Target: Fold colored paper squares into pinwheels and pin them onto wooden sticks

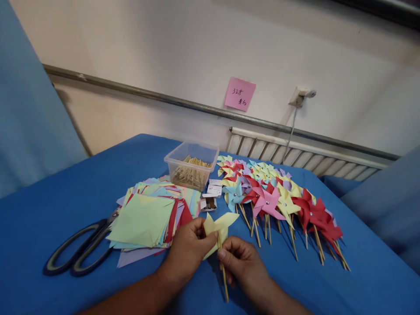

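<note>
Between my hands is a pale yellow paper pinwheel [226, 221], its back turned towards me. My left hand [188, 245] pinches the paper near its centre, with the thumb over the top of the stick. A thin wooden stick [225, 280] runs down from the pinwheel, and my right hand [241, 262] grips it just below the paper. Whether a pin joins stick and paper is hidden by my fingers. Left of my left hand lies a stack of coloured paper squares [141, 223], light green on top.
Scissors [82, 249] lie left of the stack on the blue cloth [29, 227]. Behind stands a clear plastic box [169, 164] of wooden sticks [192, 173]. Small cardboard boxes [210, 201] sit beside it. Many finished pinwheels [267, 202] spread across the right. A radiator [262, 146] lines the wall.
</note>
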Action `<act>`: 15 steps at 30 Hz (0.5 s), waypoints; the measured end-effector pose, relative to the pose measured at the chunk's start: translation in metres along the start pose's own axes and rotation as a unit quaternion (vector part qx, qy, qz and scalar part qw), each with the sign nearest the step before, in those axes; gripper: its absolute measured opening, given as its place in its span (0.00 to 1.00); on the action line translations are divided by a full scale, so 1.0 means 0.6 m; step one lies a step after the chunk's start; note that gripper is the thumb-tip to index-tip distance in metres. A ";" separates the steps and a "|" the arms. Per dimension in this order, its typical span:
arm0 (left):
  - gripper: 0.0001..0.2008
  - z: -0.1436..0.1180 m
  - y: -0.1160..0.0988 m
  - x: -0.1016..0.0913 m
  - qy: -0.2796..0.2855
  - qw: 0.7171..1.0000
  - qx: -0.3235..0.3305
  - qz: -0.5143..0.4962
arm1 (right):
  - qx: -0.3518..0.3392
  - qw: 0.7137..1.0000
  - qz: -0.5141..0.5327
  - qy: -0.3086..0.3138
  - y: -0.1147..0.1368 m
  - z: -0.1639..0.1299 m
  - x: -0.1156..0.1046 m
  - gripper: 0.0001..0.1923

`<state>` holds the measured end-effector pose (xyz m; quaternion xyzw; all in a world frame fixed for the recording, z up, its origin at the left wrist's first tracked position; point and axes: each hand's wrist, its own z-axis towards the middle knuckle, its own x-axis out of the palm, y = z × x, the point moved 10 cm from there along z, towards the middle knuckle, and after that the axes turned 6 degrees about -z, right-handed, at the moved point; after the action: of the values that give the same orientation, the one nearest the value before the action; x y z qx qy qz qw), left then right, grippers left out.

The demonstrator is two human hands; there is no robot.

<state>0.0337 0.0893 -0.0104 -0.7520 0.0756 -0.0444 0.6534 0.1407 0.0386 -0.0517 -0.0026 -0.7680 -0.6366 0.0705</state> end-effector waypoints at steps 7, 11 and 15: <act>0.08 -0.005 -0.010 -0.003 -0.004 1.000 0.020 -0.001 | -0.006 1.000 -0.002 0.004 0.004 0.000 0.002 0.23; 0.08 -0.002 -0.004 -0.002 -0.002 1.000 0.009 0.006 | -0.015 1.000 -0.002 0.001 0.005 -0.002 0.001 0.22; 0.08 -0.001 0.004 -0.001 0.002 1.000 -0.004 0.004 | -0.038 0.999 -0.006 0.001 0.008 -0.002 -0.001 0.20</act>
<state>0.0327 0.0882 -0.0128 -0.7544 0.0803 -0.0433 0.6500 0.1416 0.0387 -0.0468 -0.0002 -0.7431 -0.6658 0.0675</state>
